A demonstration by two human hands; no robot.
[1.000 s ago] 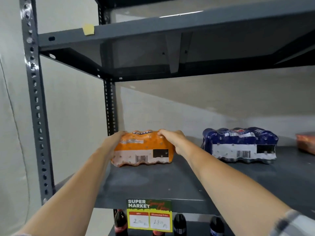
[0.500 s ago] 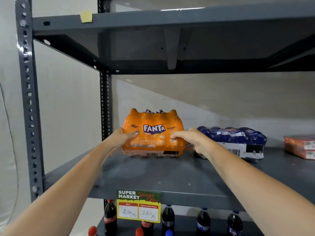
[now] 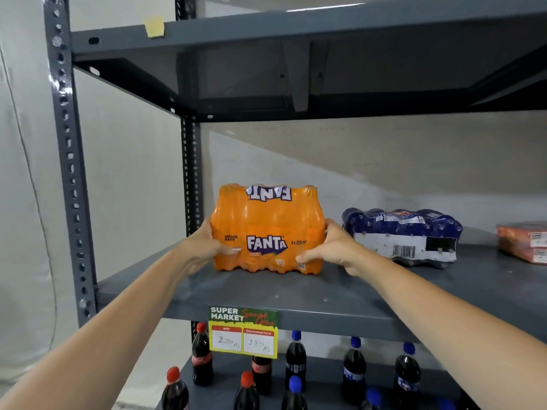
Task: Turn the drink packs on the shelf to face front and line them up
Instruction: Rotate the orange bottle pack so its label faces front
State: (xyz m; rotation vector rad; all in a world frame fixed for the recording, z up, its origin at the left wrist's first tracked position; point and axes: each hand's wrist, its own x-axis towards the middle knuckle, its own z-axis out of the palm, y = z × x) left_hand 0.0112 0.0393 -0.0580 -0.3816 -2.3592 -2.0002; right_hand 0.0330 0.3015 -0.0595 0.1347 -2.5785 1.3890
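An orange Fanta pack (image 3: 266, 220) stands upright on the grey shelf (image 3: 296, 294) at its left end, logo side toward me. My left hand (image 3: 204, 250) grips its left side and my right hand (image 3: 331, 250) grips its right side. To the right a dark blue drink pack (image 3: 399, 235) lies on its side, its barcode label facing me. At the far right edge a reddish-orange pack (image 3: 524, 242) lies flat and is partly cut off by the frame.
A grey upright post (image 3: 68, 161) stands at the left, and an upper shelf (image 3: 296, 28) hangs overhead. A price tag (image 3: 242, 331) is fixed to the shelf's front edge. Several cola bottles (image 3: 296, 359) stand on the shelf below.
The Fanta pack went from lying on its side to standing upright with its logo facing me. Both hands moved from its top to its sides.
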